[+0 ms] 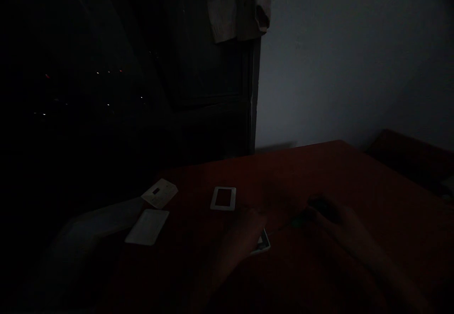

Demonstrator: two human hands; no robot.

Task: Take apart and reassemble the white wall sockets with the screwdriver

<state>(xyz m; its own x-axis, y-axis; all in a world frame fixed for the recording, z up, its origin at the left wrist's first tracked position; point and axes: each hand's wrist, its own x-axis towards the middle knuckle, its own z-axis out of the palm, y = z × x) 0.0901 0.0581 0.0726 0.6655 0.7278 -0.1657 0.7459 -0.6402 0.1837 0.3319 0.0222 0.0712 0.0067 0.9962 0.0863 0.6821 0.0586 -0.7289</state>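
Note:
The picture is very dark. My left hand [244, 231] is closed over a flat, white-edged device [264, 244] on the table, covering most of it; the fingertips are hard to make out. In my right hand [342, 222] is a screwdriver [301, 218] with a dark and green handle. Its thin shaft points left, the tip close to the device's right edge; whether they touch I cannot tell. Just beyond my left hand lies a white rectangular frame [230, 199] with an opening in its middle.
On the left of the reddish-brown table [305, 167] lie a pale flat panel [148, 227] and, behind it, a folded paper or small box [160, 193]. A dark window with distant lights is on the left. Cloth [239, 9] hangs above, beside a grey wall [340, 58].

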